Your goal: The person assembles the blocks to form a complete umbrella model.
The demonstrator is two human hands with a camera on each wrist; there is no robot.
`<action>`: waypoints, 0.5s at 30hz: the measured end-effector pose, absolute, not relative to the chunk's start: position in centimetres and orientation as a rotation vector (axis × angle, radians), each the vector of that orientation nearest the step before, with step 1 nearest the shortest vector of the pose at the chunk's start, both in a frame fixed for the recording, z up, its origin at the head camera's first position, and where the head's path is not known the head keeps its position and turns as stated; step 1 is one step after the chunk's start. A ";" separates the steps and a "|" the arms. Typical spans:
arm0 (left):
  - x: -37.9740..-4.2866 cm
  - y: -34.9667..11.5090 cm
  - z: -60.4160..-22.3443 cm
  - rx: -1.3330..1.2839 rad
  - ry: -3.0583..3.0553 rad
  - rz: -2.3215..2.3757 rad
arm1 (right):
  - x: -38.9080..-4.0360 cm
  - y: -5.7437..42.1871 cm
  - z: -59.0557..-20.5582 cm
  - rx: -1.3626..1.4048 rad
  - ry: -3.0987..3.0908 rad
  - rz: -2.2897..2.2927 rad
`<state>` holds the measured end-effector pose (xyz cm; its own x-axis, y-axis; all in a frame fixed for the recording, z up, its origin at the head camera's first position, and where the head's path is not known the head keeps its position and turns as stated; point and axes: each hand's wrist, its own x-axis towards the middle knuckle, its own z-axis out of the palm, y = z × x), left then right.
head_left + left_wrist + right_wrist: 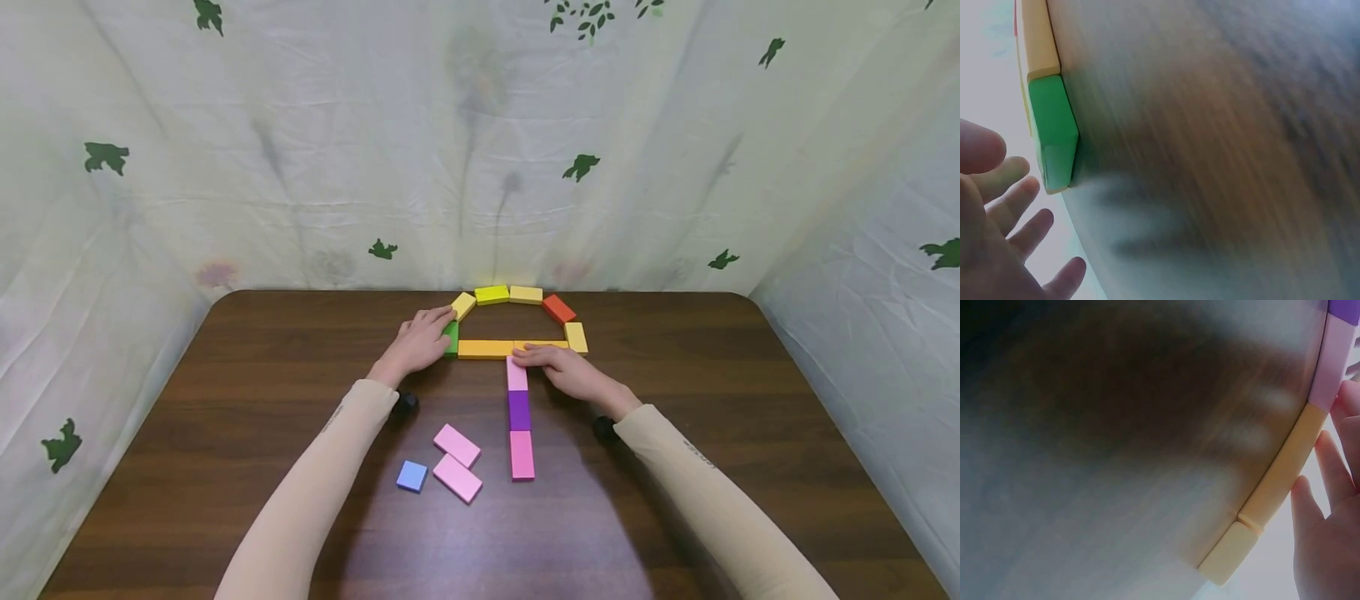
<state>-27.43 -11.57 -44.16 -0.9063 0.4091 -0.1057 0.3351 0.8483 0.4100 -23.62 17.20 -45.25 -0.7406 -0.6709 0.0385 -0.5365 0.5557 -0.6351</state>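
Note:
Wooden blocks lie in an umbrella-like outline on the table. My left hand (422, 337), fingers extended and spread, is over the arch's left end, beside the green block (452, 340) and the pale yellow block (464, 305). In the left wrist view the green block (1052, 112) abuts an orange block (1040, 37). My right hand (573, 372) reaches in from the right with fairly straight fingers. Its fingertips rest at the right orange block (551, 342) and the top of the light pink block (517, 378). Below that, a purple block (519, 411) and a pink block (522, 455) continue the stem.
Yellow (492, 294), pale yellow (526, 295) and red (559, 308) blocks curve along the table's back edge. Nearer me, left of the stem, lie two loose pink blocks (457, 477) and a small blue block (412, 476). A patterned curtain (337, 167) hangs behind the table.

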 end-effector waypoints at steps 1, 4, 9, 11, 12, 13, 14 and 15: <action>-27.5 -11.5 -44.2 0.574 2.827 0.570 | -23.6 17.2 -45.2 -1.013 2.581 -0.949; -27.7 -11.2 -44.2 0.582 2.813 0.554 | -23.4 17.1 -45.0 -1.004 2.576 -0.956; -27.8 -11.1 -44.1 0.596 2.808 0.544 | -23.3 17.1 -45.0 -1.002 2.585 -0.952; -27.8 -11.1 -44.1 0.602 2.805 0.536 | -23.4 17.1 -45.0 -1.006 2.590 -0.947; -27.8 -11.1 -44.1 0.604 2.803 0.533 | -23.4 17.1 -45.1 -1.008 2.591 -0.945; -27.8 -11.1 -44.1 0.605 2.800 0.532 | -23.4 17.1 -45.1 -1.007 2.589 -0.947; -27.8 -11.2 -44.1 0.607 2.797 0.530 | -23.4 17.1 -45.1 -1.012 2.589 -0.947; -27.8 -11.2 -44.1 0.608 2.795 0.529 | -23.4 17.1 -45.1 -1.015 2.590 -0.946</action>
